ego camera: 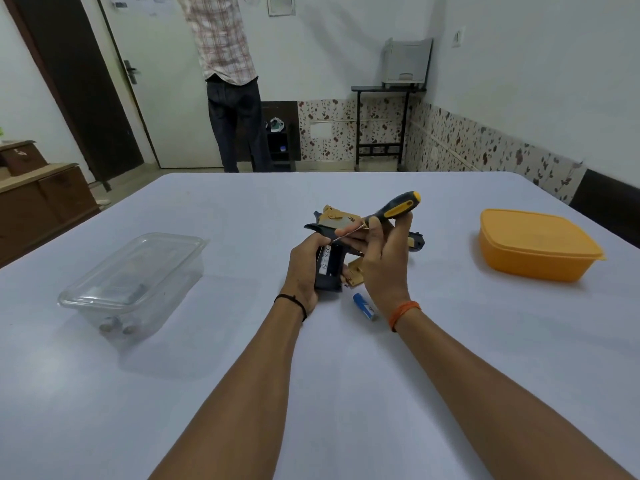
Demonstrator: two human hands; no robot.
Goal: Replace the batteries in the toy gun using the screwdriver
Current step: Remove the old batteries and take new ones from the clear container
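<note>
Desk point(346, 393): wide, flat, covered in a pale lilac-white surface, its far edge straight. Near the left edge lies a clear tub point(133, 285), lid closed, with small items inside, too blurred to identify. Near the right edge, toward the far right corner, sits an orange box point(536, 245), lid on. At mid-desk a blue battery point(364, 307) lies on its side, well apart from both containers.

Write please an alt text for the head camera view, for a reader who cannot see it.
A left hand grips a black-and-gold toy gun while the right hand holds a screwdriver to it above a white table. A blue battery lies beneath.
</note>
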